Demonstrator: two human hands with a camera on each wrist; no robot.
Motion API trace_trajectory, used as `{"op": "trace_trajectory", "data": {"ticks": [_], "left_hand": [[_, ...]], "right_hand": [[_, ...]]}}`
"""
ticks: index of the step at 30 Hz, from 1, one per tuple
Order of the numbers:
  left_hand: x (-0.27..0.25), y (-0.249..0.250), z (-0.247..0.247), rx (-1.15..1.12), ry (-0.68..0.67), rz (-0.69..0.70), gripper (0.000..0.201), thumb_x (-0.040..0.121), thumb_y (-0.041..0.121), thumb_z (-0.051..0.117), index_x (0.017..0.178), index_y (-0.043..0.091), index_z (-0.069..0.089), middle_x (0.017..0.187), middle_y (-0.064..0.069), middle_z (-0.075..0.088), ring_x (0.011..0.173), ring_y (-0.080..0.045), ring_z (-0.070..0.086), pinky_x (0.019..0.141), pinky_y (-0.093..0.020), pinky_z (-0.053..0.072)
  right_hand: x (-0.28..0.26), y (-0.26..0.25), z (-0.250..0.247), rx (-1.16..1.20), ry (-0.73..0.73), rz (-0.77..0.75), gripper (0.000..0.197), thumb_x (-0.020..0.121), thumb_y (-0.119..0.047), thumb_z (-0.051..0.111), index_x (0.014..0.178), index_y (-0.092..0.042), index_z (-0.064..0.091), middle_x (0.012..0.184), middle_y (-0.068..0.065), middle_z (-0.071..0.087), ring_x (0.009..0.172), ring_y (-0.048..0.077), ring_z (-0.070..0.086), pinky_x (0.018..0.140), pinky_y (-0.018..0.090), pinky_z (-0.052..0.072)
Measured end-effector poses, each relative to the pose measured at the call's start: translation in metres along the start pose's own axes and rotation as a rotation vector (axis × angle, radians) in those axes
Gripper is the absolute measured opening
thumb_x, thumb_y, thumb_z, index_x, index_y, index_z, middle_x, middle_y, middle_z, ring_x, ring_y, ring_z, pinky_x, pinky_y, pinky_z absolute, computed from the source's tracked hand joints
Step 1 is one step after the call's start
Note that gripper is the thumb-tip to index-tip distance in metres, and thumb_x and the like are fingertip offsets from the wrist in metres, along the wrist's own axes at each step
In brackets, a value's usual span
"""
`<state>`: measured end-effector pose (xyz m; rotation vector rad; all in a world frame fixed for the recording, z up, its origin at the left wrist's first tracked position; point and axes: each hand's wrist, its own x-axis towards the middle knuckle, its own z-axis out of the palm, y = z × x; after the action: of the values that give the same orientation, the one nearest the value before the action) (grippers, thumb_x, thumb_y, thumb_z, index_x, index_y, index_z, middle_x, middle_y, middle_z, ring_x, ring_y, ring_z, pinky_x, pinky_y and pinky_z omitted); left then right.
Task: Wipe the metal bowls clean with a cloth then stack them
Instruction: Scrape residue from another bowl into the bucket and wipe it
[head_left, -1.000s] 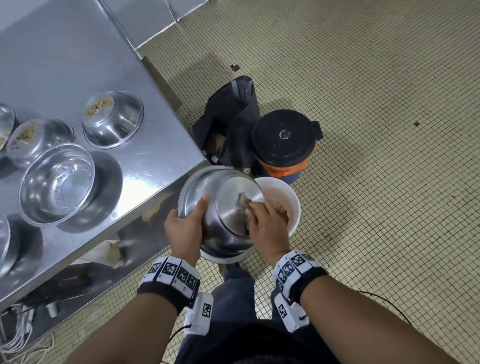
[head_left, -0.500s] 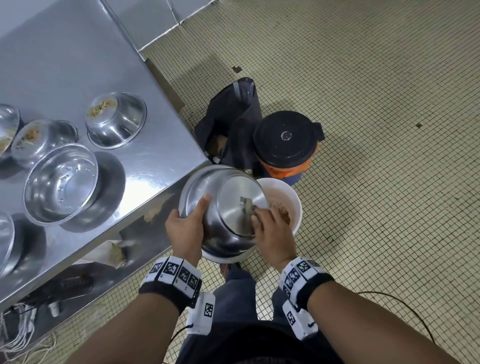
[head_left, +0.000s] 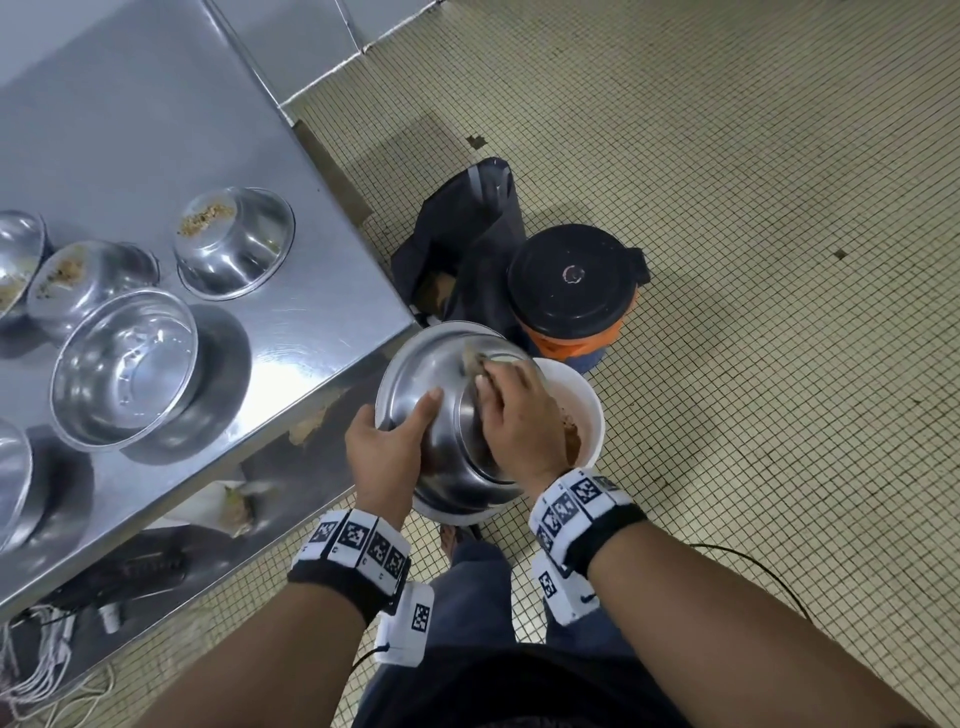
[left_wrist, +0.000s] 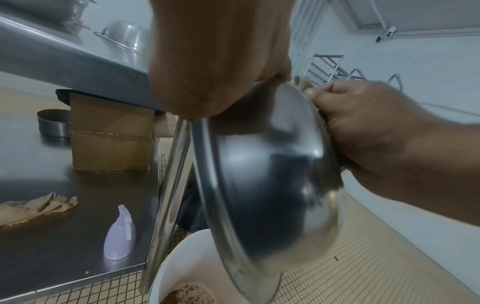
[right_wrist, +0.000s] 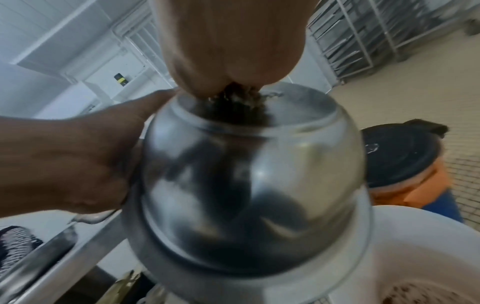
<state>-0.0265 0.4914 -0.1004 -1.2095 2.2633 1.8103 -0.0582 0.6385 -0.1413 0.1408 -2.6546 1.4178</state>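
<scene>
- Steel desk (head_left: 156, 130) on the left carries five other bowls: a clean-looking upright bowl (head_left: 122, 366), and soiled upturned bowls (head_left: 234, 241) with crumbs on their bases. None stacked yet.
- Desk corner sits just left of the work; the held bowl's rim is close to that edge, so any swing leftward risks a knock.
- Left hand (head_left: 387, 447) grips the held bowl (head_left: 441, 415) at its rim and wall, thumb curled onto the outside, bowl tipped base-outward over the white bucket (head_left: 582, 410).
- Right hand (head_left: 519, 415) has fingers curled round a dirty cloth (right_wrist: 239, 100), pressing it on the flat base near the far edge.
- Judgement: wipe should run across the base and off toward the bucket, so debris drops in; left grip must brace against the push.
- Judgement: cloth looks loaded with residue; refold to a cleaner face, or it will smear.
- Bucket touches or nearly touches the black-lidded container (head_left: 574, 280); a dark bag (head_left: 462, 234) stands behind.
- Open tiled floor (head_left: 779, 364) to the right gives free elbow room.
</scene>
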Motion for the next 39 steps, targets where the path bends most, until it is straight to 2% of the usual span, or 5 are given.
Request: {"op": "trace_trajectory", "data": {"ticks": [7,15,25,34,39], "left_hand": [[0.001,0.0,-0.005,0.008,0.052,0.024,0.092,0.053,0.073,0.092,0.122,0.018,0.067,0.11,-0.005,0.076,0.096,-0.025,0.077,0.085,-0.047,0.064],[-0.003,0.011,0.002,0.073,0.018,0.082,0.061,0.055,0.06,0.094,0.094,0.024,0.064,0.094,-0.009,0.076,0.085,-0.03,0.077,0.076,-0.049,0.066],[-0.018,0.015,-0.011,0.073,0.042,0.148,0.04,0.076,0.032,0.091,0.094,0.009,0.064,0.085,0.003,0.063,0.077,-0.023,0.07,0.072,-0.035,0.063],[0.0,0.038,0.006,-0.106,0.117,0.06,0.052,0.073,0.047,0.091,0.104,0.012,0.068,0.094,-0.008,0.077,0.088,-0.028,0.078,0.078,-0.041,0.065],[-0.002,0.052,0.007,-0.146,0.093,0.041,0.039,0.078,0.043,0.088,0.086,0.034,0.051,0.097,0.0,0.068,0.089,-0.018,0.069,0.082,-0.031,0.057]], "right_hand": [[0.028,0.052,-0.011,-0.12,-0.096,0.374,0.03,0.105,-0.036,0.041,0.102,-0.017,0.064,0.104,0.005,0.062,0.091,0.027,0.063,0.072,0.039,0.05],[0.033,-0.018,-0.004,-0.071,-0.057,-0.156,0.027,0.104,-0.028,0.051,0.118,-0.016,0.07,0.108,0.003,0.062,0.086,0.017,0.06,0.07,0.03,0.047],[0.069,0.052,-0.028,-0.058,-0.27,0.397,0.03,0.102,-0.026,0.049,0.084,-0.01,0.067,0.081,0.006,0.067,0.076,0.022,0.061,0.065,0.032,0.04],[0.004,-0.012,-0.005,-0.031,0.009,-0.37,0.031,0.103,-0.028,0.05,0.118,-0.008,0.069,0.101,0.009,0.064,0.079,0.018,0.061,0.064,0.021,0.049],[-0.001,0.025,-0.011,-0.03,0.015,-0.014,0.041,0.106,-0.038,0.038,0.121,-0.012,0.065,0.112,0.009,0.063,0.086,0.025,0.064,0.066,0.03,0.049]]}}
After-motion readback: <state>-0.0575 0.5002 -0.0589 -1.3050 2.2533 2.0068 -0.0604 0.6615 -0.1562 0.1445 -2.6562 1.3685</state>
